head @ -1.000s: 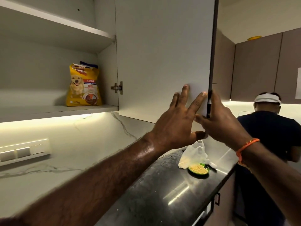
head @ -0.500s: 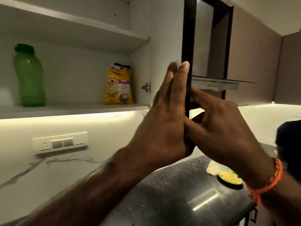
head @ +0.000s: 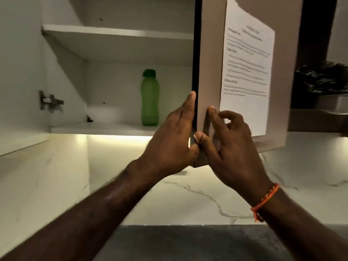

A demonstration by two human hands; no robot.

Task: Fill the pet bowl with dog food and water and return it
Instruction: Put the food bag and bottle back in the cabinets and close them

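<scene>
Both hands gripped the free edge of the taupe flat-panel cupboard door (head: 209, 72): the left hand (head: 173, 140) had its fingers together along the inner face, and the right hand (head: 231, 147) pinched the outer face with thumb and forefinger. The tall green plastic water bottle (head: 150, 98) stood upright on the lower white shelf (head: 105, 128) (probably light, smooth-sided; best grasped round the middle). No pet bowl or dog food showed.

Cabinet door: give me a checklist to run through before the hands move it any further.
1. Left hand on the cabinet door edge: ok.
2. Right hand on the door's front face: ok.
3. Green bottle upright, back from the shelf edge: ok.
4. Paper sheet flat on the door: not ok, top corner peeling.
5. Dog food in view: not ok.
6. Bottle holds water: cannot tell.
</scene>
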